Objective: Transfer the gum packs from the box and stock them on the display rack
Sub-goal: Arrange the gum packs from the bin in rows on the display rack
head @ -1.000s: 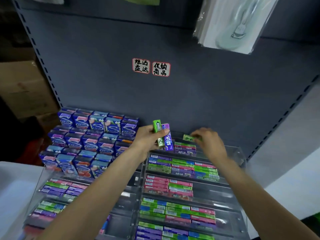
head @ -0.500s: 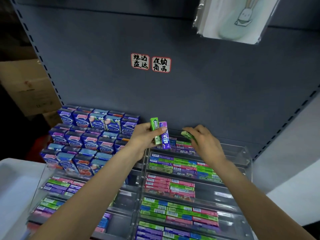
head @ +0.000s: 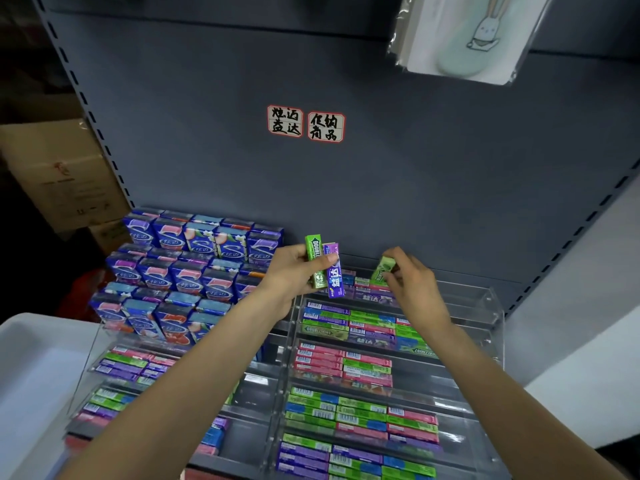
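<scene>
Both hands are up at the top tier of the clear acrylic tiered display rack [head: 491,299] right now. The left hand [head: 294,271] grips two slim gum packs stood nearly upright, side by side and touching: a green stick pack with white lettering [head: 313,254] and a purple stick pack with white characters [head: 334,271]. The thumb lies across the front of both, and the other fingers wrap round behind.

The right hand [head: 412,282], over at about 3 o'clock from the left one, pinches a third light-green gum pack [head: 382,270] between thumb and fingertips. That pack is tilted, its lower end dipping toward the top tier, just above the purple and pink packs already lying there. I can't tell if it's touching them.

Below the hands, at 6 o'clock, the lower tiers hold flat rows of green, pink, purple and blue packs. Off at 9 o'clock from the left hand sits a stepped stack of blue and purple upright cartons [head: 180,271]. At 7 o'clock there's the rim of a pale grey plastic bin [head: 31,341]. Behind everything is the dark grey shelf backboard [head: 415,185], with two small white stickers with black characters and red borders [head: 304,123] at 12 o'clock. A clear-wrapped card with a rabbit drawing [head: 464,36] hangs at 1 o'clock.
</scene>
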A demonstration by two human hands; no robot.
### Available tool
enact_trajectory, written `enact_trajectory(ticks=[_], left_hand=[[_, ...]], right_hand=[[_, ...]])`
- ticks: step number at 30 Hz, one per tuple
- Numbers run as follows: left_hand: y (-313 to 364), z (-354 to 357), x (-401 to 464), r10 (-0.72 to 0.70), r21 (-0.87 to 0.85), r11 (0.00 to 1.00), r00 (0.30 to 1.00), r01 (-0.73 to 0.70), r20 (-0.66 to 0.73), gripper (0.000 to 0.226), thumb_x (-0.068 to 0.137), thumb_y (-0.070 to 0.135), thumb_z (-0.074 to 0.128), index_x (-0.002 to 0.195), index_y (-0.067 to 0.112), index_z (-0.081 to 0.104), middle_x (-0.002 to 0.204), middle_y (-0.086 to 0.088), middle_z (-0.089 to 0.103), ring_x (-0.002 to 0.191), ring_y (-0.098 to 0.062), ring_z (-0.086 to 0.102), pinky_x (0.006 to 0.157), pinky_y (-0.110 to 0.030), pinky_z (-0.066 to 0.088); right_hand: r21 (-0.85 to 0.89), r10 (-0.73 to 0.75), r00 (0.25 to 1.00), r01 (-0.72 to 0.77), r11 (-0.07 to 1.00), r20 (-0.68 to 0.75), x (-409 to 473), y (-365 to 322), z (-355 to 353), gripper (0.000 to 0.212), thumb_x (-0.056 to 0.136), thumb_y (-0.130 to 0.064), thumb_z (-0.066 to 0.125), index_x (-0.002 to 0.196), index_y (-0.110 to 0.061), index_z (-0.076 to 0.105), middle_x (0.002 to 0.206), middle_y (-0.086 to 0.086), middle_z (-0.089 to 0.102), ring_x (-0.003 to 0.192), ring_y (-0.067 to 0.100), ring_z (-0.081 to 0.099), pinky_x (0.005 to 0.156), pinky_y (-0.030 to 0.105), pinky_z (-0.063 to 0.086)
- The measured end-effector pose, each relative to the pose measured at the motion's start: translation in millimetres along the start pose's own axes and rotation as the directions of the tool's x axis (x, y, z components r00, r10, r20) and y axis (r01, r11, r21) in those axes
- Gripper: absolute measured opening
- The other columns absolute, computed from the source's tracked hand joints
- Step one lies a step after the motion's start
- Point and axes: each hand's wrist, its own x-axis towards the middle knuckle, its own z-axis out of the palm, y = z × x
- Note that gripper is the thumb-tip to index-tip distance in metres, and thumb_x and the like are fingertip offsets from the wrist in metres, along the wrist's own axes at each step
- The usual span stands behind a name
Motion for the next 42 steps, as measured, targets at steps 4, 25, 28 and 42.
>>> enact_trajectory(ticks=[4,25,28,42], left_hand=[[-1,0,-2,-0.001,-0.017,1.0,1.0,0.001,-0.001,0.015,0.083,0.016,0.069,0.097,0.01,0.066,0.094,-0.006,0.071,0.078,-0.011,0.067,0.063,-0.021,0.056],[-6,9,-7,0.001,-0.009,1.0,1.0,-0.001,0.017,0.009,0.084,0.015,0.068,0.092,0.013,0.064,0.09,-0.004,0.07,0.078,-0.01,0.067,0.062,-0.02,0.057],[-7,12,-7,-0.004,-0.031,1.0,1.0,0.004,0.025,0.008,0.084,0.015,0.068,0.091,0.014,0.064,0.089,-0.004,0.07,0.078,-0.011,0.067,0.066,-0.022,0.058],[-4,57,-4,0.012,-0.098,0.995,0.997,-0.005,0.073,0.017,0.081,0.005,0.07,0.098,0.002,0.067,0.087,-0.009,0.07,0.074,-0.018,0.068,0.065,-0.027,0.059]], right_hand=[[-0.043,0.071,0.982,-0.079,0.996,-0.175,-4,2,-5,0.02,0.09,-0.008,0.059,0.11,-0.003,0.062,0.102,0.015,0.059,0.079,0.028,0.063,0.071,0.036,0.054],[-0.118,0.16,0.98,-0.146,0.982,0.122,-16,4,-8,0.03,0.097,-0.026,0.048,0.116,-0.011,0.065,0.117,0.006,0.055,0.088,0.02,0.062,0.077,0.026,0.05],[-0.075,0.138,0.984,-0.13,0.989,0.114,-15,-2,-12,0.031,0.095,-0.031,0.05,0.118,-0.014,0.064,0.117,0.003,0.055,0.091,0.013,0.058,0.08,0.022,0.049],[0.661,0.238,0.925,-0.377,0.649,0.295,-16,-22,-44,0.02,0.079,-0.004,0.071,0.097,-0.01,0.062,0.083,0.002,0.065,0.073,0.015,0.065,0.065,0.023,0.057]])
